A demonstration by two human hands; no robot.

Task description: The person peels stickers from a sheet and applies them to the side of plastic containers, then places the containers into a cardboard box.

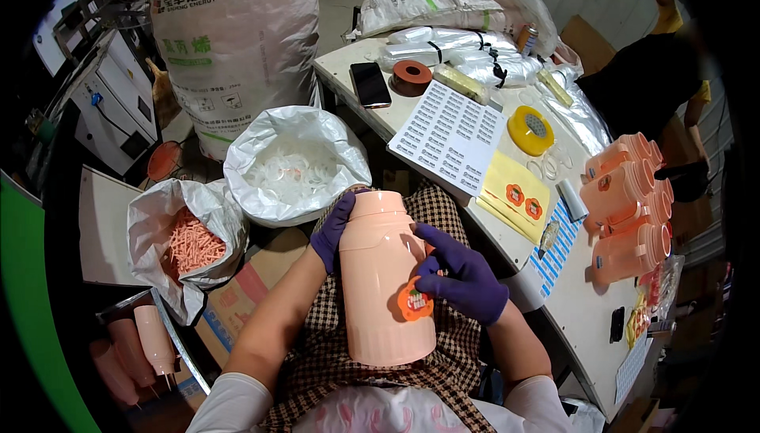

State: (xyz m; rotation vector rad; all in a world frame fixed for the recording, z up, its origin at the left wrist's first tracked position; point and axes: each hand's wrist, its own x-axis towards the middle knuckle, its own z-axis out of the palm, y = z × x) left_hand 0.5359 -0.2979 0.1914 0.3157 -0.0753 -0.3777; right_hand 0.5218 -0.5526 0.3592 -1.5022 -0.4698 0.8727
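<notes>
A peach-pink plastic thermos jug (378, 290) stands upright against my lap, its neck toward the far side. My left hand (331, 235), in a purple glove, grips the jug's upper left side. My right hand (469, 279), gloved the same, pinches an orange flower-shaped sticker (415, 300) by its upper right edge. The sticker lies over the jug's right front and casts a shadow on it; whether it touches is unclear. On the table, a yellow sheet (503, 207) carries two similar orange stickers (524, 200).
Several pink jugs (625, 195) stand on the table's right (586, 306), near tape rolls (530, 131), a label sheet (447, 136) and a phone (370, 85). Sacks of clear rings (245, 136) and pink pieces (150, 219) sit left, above a box of jug bodies (154, 338). Another person (641, 77) is far right.
</notes>
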